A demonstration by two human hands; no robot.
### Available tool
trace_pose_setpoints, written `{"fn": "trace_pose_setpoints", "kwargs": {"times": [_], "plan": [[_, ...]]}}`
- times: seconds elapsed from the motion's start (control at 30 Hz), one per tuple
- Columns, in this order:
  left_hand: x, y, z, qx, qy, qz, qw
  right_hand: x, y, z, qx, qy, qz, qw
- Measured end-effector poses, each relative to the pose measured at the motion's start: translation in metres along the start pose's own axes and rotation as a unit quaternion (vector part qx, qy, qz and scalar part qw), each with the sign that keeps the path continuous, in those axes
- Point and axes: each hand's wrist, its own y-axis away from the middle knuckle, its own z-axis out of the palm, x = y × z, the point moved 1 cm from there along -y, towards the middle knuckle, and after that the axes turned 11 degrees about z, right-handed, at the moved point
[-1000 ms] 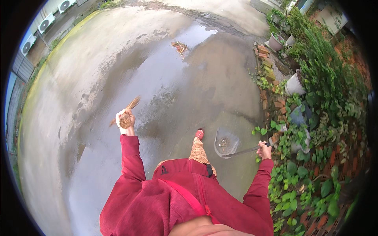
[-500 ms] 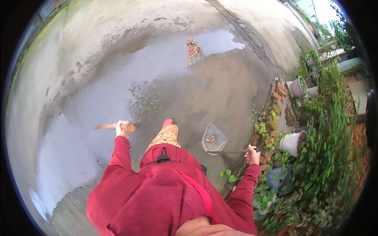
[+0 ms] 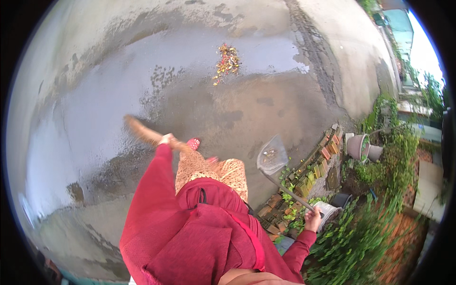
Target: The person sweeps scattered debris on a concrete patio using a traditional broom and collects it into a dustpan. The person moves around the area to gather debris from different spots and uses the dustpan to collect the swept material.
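Note:
My left hand [image 3: 166, 139] is closed around a tan straw hand broom [image 3: 145, 132], held out to the left above the wet ground; the broom is smeared by motion. On the other side, my right hand [image 3: 312, 219] grips the end of a long dark handle. That handle leads to a clear, scoop-shaped dustpan [image 3: 272, 156] with some debris inside, out ahead and to the right of my legs. Farther ahead, a pile of red, yellow and brown litter [image 3: 228, 61], perhaps fallen leaves, lies on the wet concrete.
To the right, a border of bricks [image 3: 325, 153] edges a planted bed. Pale flowerpots [image 3: 358, 146] stand there among bushy green plants [image 3: 349, 251]. Wet concrete [image 3: 266, 107] spreads ahead, with a dark cracked strip [image 3: 319, 61] beyond.
The view has turned and my feet have stepped forward, with the litter pile now closer. The broom has swung to point forward and left; the dustpan's handle now slopes back toward my right hand.

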Motion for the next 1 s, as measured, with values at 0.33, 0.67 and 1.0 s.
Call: {"fn": "trace_pose_setpoints", "kwargs": {"times": [0.33, 0.67, 1.0], "plan": [[-0.139, -0.052, 0.573, 0.183, -0.224, 0.076, 0.954, -0.251, -0.219, 0.078, -0.089, 0.083, -0.075, 0.990], [-0.067, 0.014, 0.748, 0.040, 0.202, 0.171, 0.964, -0.381, -0.400, 0.261, -0.234, 0.378, -0.130, 0.886], [-0.061, -0.079, 0.790, 0.076, 0.347, 0.186, 0.916, -0.467, -0.477, 0.481, -0.290, 0.503, -0.156, 0.799]]}}
